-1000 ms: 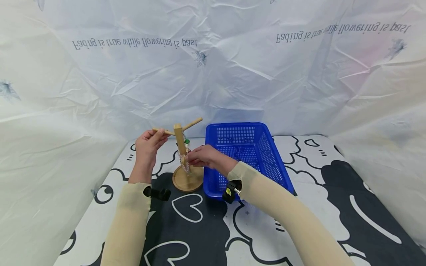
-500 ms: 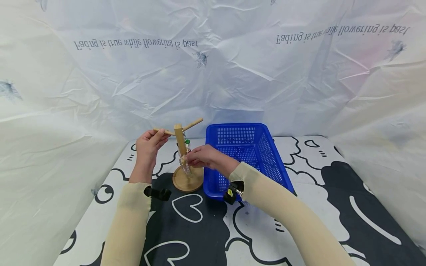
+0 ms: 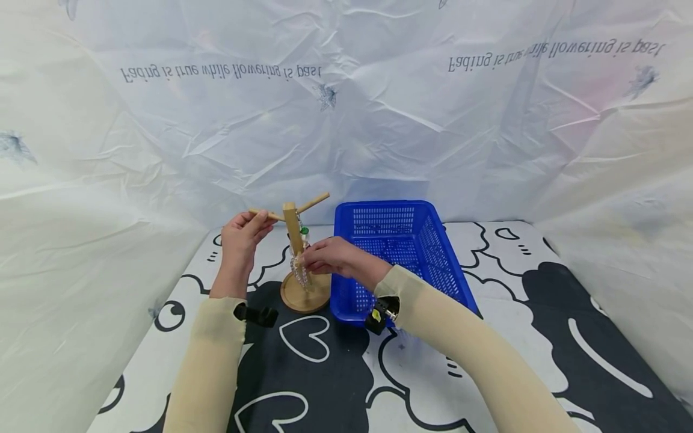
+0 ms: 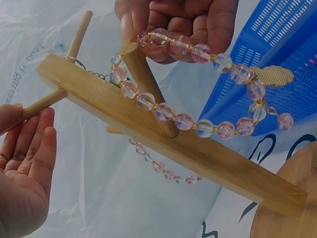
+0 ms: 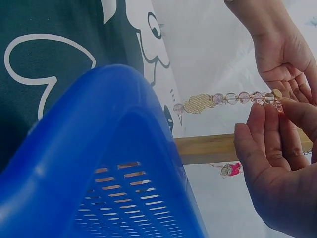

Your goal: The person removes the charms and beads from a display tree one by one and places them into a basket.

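Observation:
A wooden stand [image 3: 293,228] with pegs rises from a round base [image 3: 305,294]. My left hand [image 3: 240,237] pinches the end of an upper peg [image 4: 42,105] between thumb and fingers. On the stand's near side, my right hand [image 3: 332,255] pinches a bracelet of clear pink beads [image 4: 226,130] with a gold woven charm [image 4: 275,76]. The bracelet's loop lies around a short lower peg [image 4: 148,89]. Behind the post hangs a second beaded bracelet [image 4: 157,166]. A chain with a green piece [image 3: 304,230] hangs from the upper peg at the right.
A blue plastic basket [image 3: 338,300] with perforated walls stands right beside the stand, under my right forearm. A black and white patterned cloth [image 3: 335,379] covers the table. White plastic sheeting [image 3: 379,138] hangs behind and at both sides.
My right hand has shifted slightly left and down with the bracelet, whose beads now hang closer to the post. My left hand keeps its hold on the peg.

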Motion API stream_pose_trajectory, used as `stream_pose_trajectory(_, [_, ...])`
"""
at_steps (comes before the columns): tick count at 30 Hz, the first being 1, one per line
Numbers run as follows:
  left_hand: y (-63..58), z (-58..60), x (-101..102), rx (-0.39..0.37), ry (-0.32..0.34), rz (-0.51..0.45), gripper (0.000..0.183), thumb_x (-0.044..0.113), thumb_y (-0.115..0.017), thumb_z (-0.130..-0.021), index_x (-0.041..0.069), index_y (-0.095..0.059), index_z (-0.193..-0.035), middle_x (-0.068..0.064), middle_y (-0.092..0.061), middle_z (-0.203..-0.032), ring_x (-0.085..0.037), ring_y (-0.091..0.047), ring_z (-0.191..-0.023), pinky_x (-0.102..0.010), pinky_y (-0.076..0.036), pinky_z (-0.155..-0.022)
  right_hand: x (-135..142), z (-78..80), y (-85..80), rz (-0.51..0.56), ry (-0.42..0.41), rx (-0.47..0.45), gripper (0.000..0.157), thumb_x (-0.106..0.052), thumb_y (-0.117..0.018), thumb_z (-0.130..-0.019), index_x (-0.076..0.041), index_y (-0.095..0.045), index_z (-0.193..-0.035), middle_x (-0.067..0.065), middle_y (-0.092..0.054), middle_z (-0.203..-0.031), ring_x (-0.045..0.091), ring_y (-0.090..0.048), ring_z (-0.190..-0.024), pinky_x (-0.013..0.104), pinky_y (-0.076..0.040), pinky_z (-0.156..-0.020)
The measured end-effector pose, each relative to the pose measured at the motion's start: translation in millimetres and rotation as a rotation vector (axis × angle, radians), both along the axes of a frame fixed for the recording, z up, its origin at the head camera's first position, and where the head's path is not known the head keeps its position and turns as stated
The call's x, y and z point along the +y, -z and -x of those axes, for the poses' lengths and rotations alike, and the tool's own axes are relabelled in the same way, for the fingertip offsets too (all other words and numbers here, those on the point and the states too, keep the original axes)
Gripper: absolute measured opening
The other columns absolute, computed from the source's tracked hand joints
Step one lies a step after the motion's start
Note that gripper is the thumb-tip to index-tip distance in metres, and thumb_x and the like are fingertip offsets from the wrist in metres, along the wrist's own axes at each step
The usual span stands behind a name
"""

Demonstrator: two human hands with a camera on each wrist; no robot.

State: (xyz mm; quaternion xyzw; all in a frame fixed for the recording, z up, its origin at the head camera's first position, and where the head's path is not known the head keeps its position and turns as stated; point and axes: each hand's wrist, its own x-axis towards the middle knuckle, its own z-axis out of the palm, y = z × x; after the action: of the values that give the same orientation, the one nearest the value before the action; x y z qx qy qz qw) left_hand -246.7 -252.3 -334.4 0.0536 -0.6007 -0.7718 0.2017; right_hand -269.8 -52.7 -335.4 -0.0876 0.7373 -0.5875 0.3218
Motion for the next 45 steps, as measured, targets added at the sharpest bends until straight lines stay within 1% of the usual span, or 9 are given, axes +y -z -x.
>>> stream_pose_trajectory(6, [0.0,-0.1,-0.4,0.0,0.001,-0.002,0.008,0.016,-0.071,-0.098,0.013,-0.072,-0.091,0.012,-0.077,-0.08,-0.001,-0.076,-0.079,-0.015,-0.062,-0.079,0.9,-0.7,-0.3,-0.002,-0.007,0.003,0.022,-0.012,-0.074,-0.094,0.0,-0.074,-0.113,0.001,-0.073,-0.083,0.013,-0.069,-0.077,0.03,-0.065,-0.085])
stream_pose_trajectory(14, [-0.9,-0.8,-0.5,-0.01,0.001,0.001,0.015,0.014,-0.069,-0.099,0.019,-0.07,-0.085,0.012,-0.076,-0.079,-0.001,-0.075,-0.078,-0.014,-0.062,-0.078,2.3,-2.1,-1.7,0.007,-0.034,0.007,0.024,-0.012,-0.074,-0.094,0.001,-0.074,-0.114,0.001,-0.072,-0.084,0.011,-0.068,-0.075,0.027,-0.065,-0.082])
stream_pose_trajectory(18, [-0.4,0.3,-0.9,-0.014,-0.005,0.009,0.012,0.015,-0.069,-0.099,0.018,-0.07,-0.087,0.013,-0.076,-0.079,-0.001,-0.075,-0.079,-0.014,-0.062,-0.079,2.4,-1.8,-2.8,0.009,-0.065,0.016,0.025,-0.014,-0.073,-0.096,0.001,-0.073,-0.116,0.0,-0.072,-0.084,0.011,-0.068,-0.076,0.028,-0.065,-0.083])
stream_pose_trajectory(25, [-0.1,1.0,-1.7,-0.013,0.008,0.006,0.009,0.016,-0.069,-0.099,0.017,-0.07,-0.09,0.013,-0.076,-0.081,-0.001,-0.075,-0.079,-0.014,-0.062,-0.08,0.4,-0.9,-5.8,0.002,-0.097,-0.006,0.024,-0.014,-0.073,-0.096,0.0,-0.073,-0.115,0.001,-0.072,-0.086,0.013,-0.069,-0.082,0.035,-0.063,-0.095])
stream_pose_trajectory(30, [-0.8,1.3,-1.3,-0.008,0.016,-0.004,0.01,0.014,-0.068,-0.099,0.015,-0.07,-0.09,0.012,-0.077,-0.081,-0.001,-0.075,-0.079,-0.014,-0.062,-0.079,0.1,-1.5,-10.8,-0.007,-0.123,0.004,0.023,-0.012,-0.071,-0.097,0.001,-0.073,-0.115,0.0,-0.07,-0.086,0.012,-0.068,-0.08,0.03,-0.065,-0.089])
stream_pose_trajectory(36, [-1.7,1.9,-0.9,-0.006,0.011,0.002,0.008,0.015,-0.069,-0.099,0.015,-0.071,-0.091,0.012,-0.076,-0.081,-0.001,-0.075,-0.079,-0.014,-0.062,-0.079,2.0,-2.5,-19.5,-0.003,-0.153,0.007,0.018,-0.011,-0.069,-0.098,0.001,-0.072,-0.11,0.0,-0.07,-0.084,0.01,-0.067,-0.077,0.039,-0.061,-0.102])
stream_pose_trajectory(38, [-1.5,2.2,-1.0,-0.001,0.015,0.004,0.009,0.016,-0.068,-0.099,0.016,-0.071,-0.091,0.013,-0.076,-0.08,-0.001,-0.075,-0.079,-0.014,-0.062,-0.079,3.5,-2.3,-23.3,0.005,-0.16,0.008,0.016,-0.01,-0.068,-0.098,0.001,-0.072,-0.109,-0.001,-0.069,-0.083,0.009,-0.067,-0.076,0.036,-0.062,-0.099])
stream_pose_trajectory(43, [-1.1,2.3,-1.0,0.018,0.021,0.006,0.01,0.015,-0.068,-0.1,0.016,-0.071,-0.09,0.013,-0.076,-0.079,-0.001,-0.075,-0.079,-0.015,-0.062,-0.079,8.9,0.2,-32.9,0.044,-0.163,0.013,0.01,-0.007,-0.065,-0.098,-0.001,-0.071,-0.105,0.0,-0.069,-0.082,0.009,-0.066,-0.074,0.021,-0.062,-0.076])
stream_pose_trajectory(45, [-1.2,1.9,-1.1,0.021,0.025,0.004,0.009,0.015,-0.068,-0.099,0.014,-0.071,-0.091,0.013,-0.077,-0.079,-0.002,-0.075,-0.079,-0.015,-0.062,-0.079,12.0,1.9,-36.4,0.057,-0.161,0.018,0.007,-0.006,-0.065,-0.098,-0.002,-0.07,-0.101,0.0,-0.068,-0.082,0.01,-0.065,-0.074,0.02,-0.062,-0.074])
